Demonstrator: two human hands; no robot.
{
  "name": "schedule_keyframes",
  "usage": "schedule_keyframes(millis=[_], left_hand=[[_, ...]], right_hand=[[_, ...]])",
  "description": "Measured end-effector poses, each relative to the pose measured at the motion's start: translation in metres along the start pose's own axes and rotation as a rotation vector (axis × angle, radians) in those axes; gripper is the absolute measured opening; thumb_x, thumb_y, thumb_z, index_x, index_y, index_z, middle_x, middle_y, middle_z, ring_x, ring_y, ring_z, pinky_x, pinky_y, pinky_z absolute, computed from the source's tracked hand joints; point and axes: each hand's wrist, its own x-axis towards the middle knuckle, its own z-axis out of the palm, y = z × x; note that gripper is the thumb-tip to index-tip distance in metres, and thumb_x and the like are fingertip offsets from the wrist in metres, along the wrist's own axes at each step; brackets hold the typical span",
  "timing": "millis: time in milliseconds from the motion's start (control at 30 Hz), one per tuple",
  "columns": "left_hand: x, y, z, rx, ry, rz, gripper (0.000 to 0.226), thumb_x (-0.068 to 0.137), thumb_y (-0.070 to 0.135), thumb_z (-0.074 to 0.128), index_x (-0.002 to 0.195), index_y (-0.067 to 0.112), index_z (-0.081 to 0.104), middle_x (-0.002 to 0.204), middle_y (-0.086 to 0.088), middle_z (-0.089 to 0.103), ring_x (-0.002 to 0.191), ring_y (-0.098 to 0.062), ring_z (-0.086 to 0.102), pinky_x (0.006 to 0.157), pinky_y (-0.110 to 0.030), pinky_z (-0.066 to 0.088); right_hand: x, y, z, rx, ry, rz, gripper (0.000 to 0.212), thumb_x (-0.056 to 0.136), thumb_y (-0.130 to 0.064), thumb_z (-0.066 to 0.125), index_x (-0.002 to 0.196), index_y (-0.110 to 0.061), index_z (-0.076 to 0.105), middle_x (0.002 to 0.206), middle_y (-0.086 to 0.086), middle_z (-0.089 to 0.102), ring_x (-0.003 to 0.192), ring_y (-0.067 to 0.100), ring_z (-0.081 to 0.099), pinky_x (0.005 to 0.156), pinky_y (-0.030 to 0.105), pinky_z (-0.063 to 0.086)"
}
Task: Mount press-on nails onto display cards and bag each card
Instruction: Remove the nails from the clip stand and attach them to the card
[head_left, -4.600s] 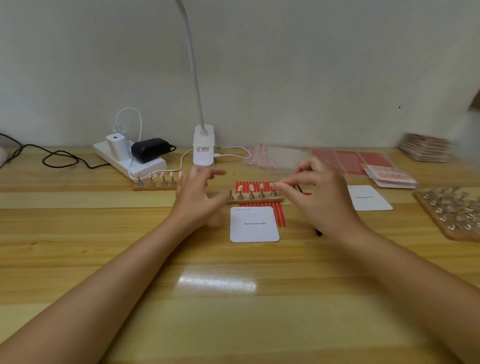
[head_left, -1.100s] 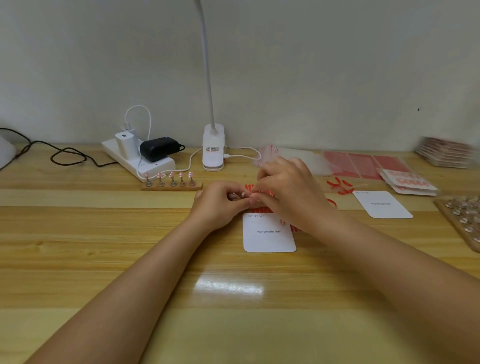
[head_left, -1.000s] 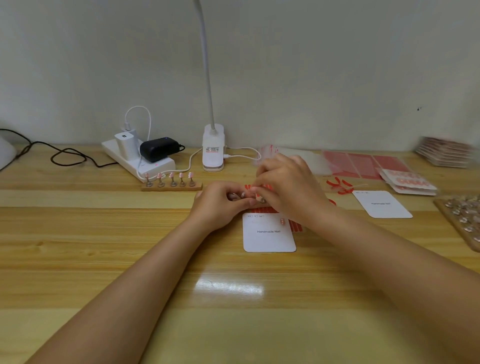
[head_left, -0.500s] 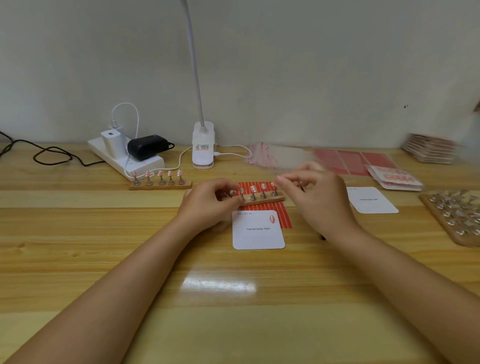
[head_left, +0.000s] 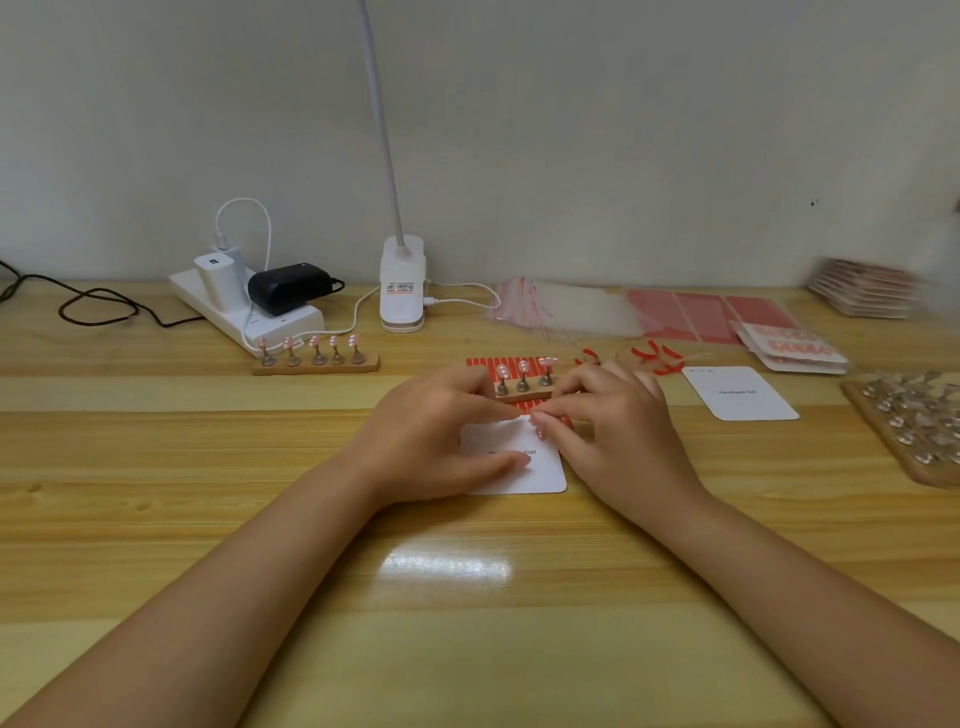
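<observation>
Step in hand, as I judge it: seating a nail on the white rounded-corner display card (head_left: 540, 475) w/ "Handmade Nail" print, lying mid-table toward the near edge. Left hand (head_left: 436, 441) rests over the card's left half, thumb flat on the print, fingertips meeting the right hand's at the card's far edge. Right hand (head_left: 618, 431) has fingers curled, pinching sth tiny there; can't tell what. One small pink press-on nail (head_left: 540, 433) already sits by the card's far-right corner. To do it well: hold card still w/ left, line the nail up w/ the first, press straight down, no sliding.

Holders: short wooden nail stand (head_left: 523, 387), just past the card on red striped adhesive strips (head_left: 480, 362), shows 3 nails on pegs. Longer wooden stand (head_left: 316, 359), toward far-left, carries 5. Clear plastic bags (head_left: 566, 310) near far edge look empty.
</observation>
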Motion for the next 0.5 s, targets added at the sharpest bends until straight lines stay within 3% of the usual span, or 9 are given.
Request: schedule_keyframes(millis=[100, 333, 500], left_hand=[[0.0011, -0.0014, 0.0016, -0.003, -0.020, -0.036, 0.038, 0.077, 0.044, 0.070, 0.108, 0.022, 0.070, 0.083, 0.004, 0.055, 0.073, -0.013, 0.048, 0.057, -0.028, 0.033], [-0.0004, -0.0018, 0.0031, -0.028, -0.036, -0.051, 0.038, 0.077, 0.045, 0.069, 0.108, 0.023, 0.070, 0.077, 0.005, 0.052, 0.070, -0.011, 0.045, 0.056, -0.030, 0.036], [-0.0007, -0.0010, 0.0024, -0.018, -0.058, -0.058, 0.040, 0.078, 0.049, 0.066, 0.109, 0.025, 0.070, 0.091, 0.000, 0.064, 0.078, -0.015, 0.054, 0.062, -0.038, 0.044]], right_hand=[[-0.0003, -0.0011, 0.0000, -0.059, -0.022, -0.044, 0.002, 0.076, -0.014, 0.074, 0.077, -0.015, 0.075, 0.078, -0.001, 0.062, 0.078, 0.024, 0.055, 0.075, 0.033, 0.031], [0.0009, -0.0058, -0.0015, -0.124, -0.024, -0.115, 0.003, 0.073, -0.017, 0.073, 0.071, -0.015, 0.074, 0.074, 0.000, 0.062, 0.074, 0.024, 0.057, 0.073, 0.035, 0.033], [-0.0003, -0.0058, -0.0032, -0.126, -0.050, -0.140, 0.007, 0.072, -0.021, 0.070, 0.070, -0.016, 0.075, 0.074, -0.001, 0.061, 0.073, 0.024, 0.057, 0.072, 0.036, 0.035]])
